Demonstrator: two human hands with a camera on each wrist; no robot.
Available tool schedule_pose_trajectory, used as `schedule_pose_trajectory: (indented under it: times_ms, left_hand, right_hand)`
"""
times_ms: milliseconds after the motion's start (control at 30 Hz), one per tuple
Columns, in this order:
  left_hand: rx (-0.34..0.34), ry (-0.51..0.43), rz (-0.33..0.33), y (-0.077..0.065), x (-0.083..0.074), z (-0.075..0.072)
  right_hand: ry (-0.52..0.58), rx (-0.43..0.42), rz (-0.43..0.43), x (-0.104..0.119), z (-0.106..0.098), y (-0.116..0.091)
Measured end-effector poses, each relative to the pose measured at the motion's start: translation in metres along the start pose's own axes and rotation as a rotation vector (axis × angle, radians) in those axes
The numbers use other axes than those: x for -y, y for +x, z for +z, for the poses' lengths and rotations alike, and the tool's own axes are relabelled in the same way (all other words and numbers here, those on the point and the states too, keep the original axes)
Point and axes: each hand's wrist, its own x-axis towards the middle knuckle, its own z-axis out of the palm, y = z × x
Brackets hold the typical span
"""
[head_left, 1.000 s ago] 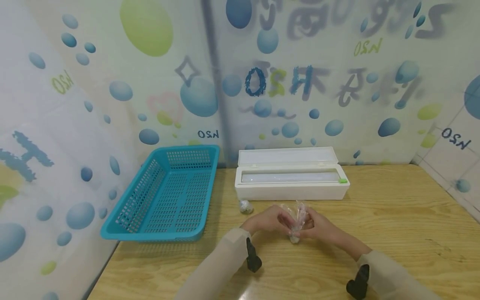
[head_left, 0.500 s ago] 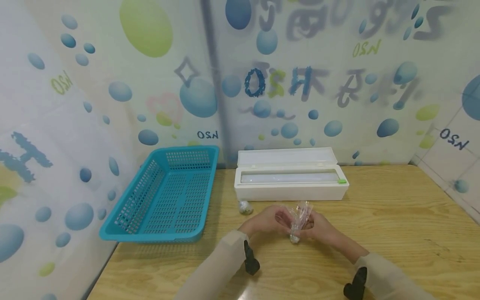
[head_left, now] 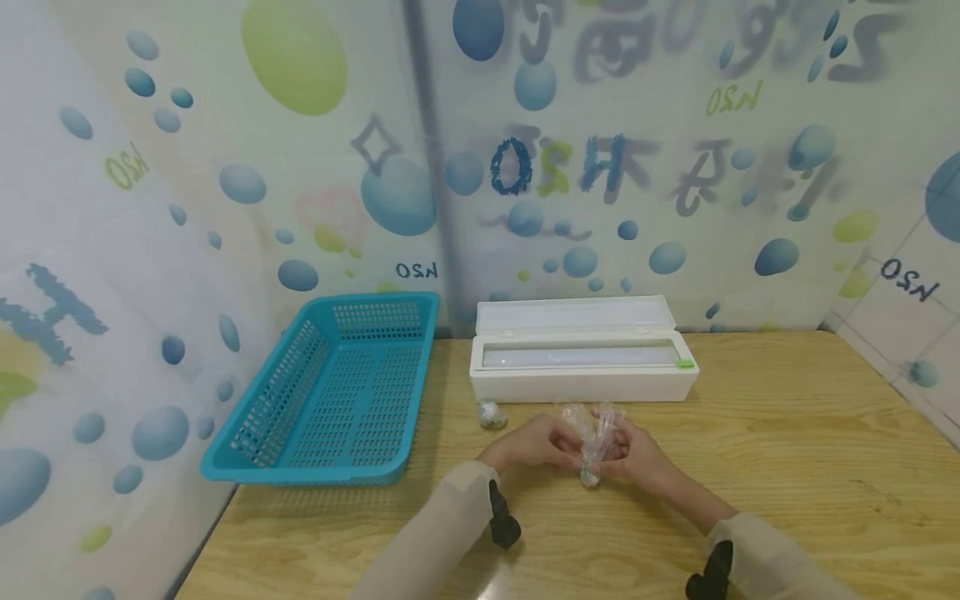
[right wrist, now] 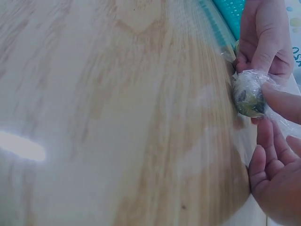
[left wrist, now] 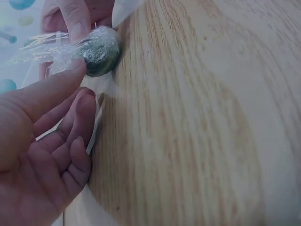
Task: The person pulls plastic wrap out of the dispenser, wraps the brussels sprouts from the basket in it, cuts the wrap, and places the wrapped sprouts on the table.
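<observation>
A small round dark-green lump (left wrist: 104, 55) is wrapped in clear cling film, close above the wooden tabletop. Loose film (head_left: 597, 427) gathers above it in the head view. My left hand (head_left: 536, 442) pinches the gathered film from the left, thumb against the neck of the bundle. From the right, my right hand (head_left: 643, 460) pinches the same film close to the lump. In the right wrist view the wrapped lump (right wrist: 249, 96) shows green and yellowish patches under the film. What it is cannot be told. A second wrapped ball (head_left: 491, 415) lies left of my hands.
Behind my hands stands a long white cling film dispenser (head_left: 585, 387), its lid raised and a green slider (head_left: 685, 363) at its right end. A turquoise plastic basket (head_left: 411, 408) stands at the left. A patterned curtain (head_left: 637, 167) closes off the back.
The film between my fingers has shifted from an upright tuft to two crumpled bunches, one towards each hand. Both hands stay in nearly the same place. The second ball and dispenser have not moved.
</observation>
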Motion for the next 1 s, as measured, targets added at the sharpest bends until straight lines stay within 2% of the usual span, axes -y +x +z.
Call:
schedule_pose_trajectory:
  times_ms: [133, 367, 533, 700, 833, 1000]
  left_hand:
    - [-0.001, -0.035, -0.003, 0.000, 0.000, 0.001]
    - [-0.045, -0.076, 0.021, -0.001, -0.002, 0.004]
    - [-0.035, -0.077, 0.062, -0.002, 0.000, 0.004]
    - [-0.015, -0.125, 0.064, -0.004, -0.001, 0.005]
    - [-0.050, -0.100, 0.046, -0.003, -0.003, 0.008]
    - [-0.121, -0.037, 0.007, 0.000, -0.004, 0.011]
  right_hand:
    - [0.022, -0.001, 0.026, 0.000, 0.000, 0.002]
    - [0.029, -0.008, 0.082, 0.001, -0.002, 0.004]
    - [0.036, -0.015, 0.080, 0.000, -0.002, 0.004]
    - [0.006, -0.028, 0.108, 0.001, -0.001, 0.004]
    - [-0.045, -0.054, 0.130, 0.003, 0.000, 0.004]
    - [-0.068, -0.086, 0.096, 0.003, 0.002, 0.004]
